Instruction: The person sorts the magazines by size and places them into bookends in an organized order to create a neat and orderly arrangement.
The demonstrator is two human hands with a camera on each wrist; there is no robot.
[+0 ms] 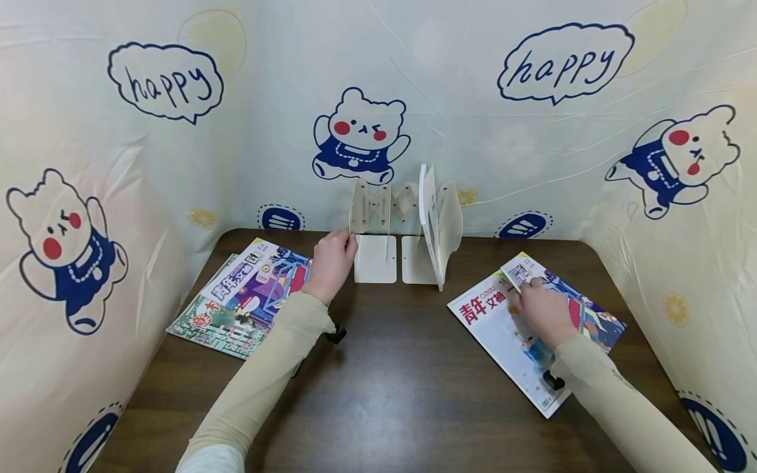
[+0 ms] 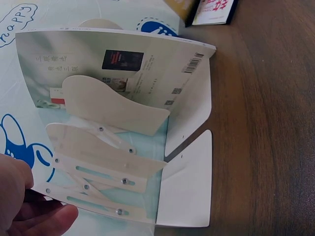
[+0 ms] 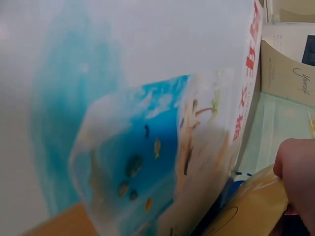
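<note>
A white expandable bookend stands at the back of the table, its side plates joined by a folding lattice. My left hand pinches the upright edge of its leftmost plate between thumb and fingers. A thin white-edged book leans upright at the right end, its back cover facing the left wrist camera. At the right, my right hand grips the edge of a colourful magazine, which overlaps a white magazine with red lettering. The white cover fills much of the right wrist view.
Two more magazines, a purple one partly over a green one, lie at the left of the dark wooden table. A printed cloth with bears closes off the back and sides.
</note>
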